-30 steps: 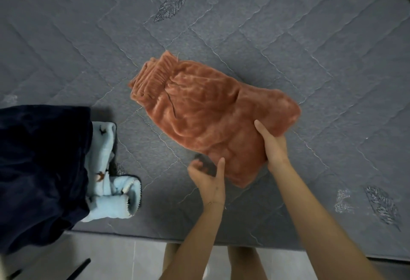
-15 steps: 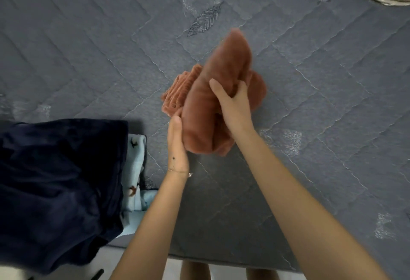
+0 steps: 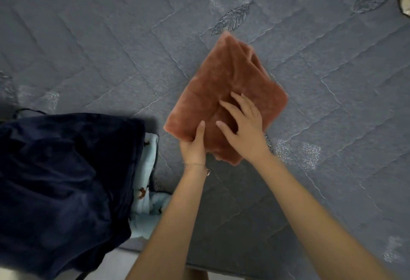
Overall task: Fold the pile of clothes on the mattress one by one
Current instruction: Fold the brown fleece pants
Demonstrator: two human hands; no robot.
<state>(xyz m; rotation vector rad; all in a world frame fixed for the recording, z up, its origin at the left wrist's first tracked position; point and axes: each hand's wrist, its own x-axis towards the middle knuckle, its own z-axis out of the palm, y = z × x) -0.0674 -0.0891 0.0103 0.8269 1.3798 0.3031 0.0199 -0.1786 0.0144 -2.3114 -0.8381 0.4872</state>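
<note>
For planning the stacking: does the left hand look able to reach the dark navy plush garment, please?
Probably yes: the left hand, gripping the near edge of the fuzzy rust-orange folded garment, is near the dark navy plush garment, with only flat grey quilted mattress and light blue cloth between.

Two bare forearms ran from the bottom edge of the frame up toward its centre, ending in the bare left hand (image 3: 192, 146) and right hand (image 3: 245, 130), whose nails were short and plain. A thin chain bracelet (image 3: 196, 165) circled the left wrist, with a small charm at its right end. A sliver of bare leg (image 3: 197, 275) showed at the bottom edge between the arms.
</note>
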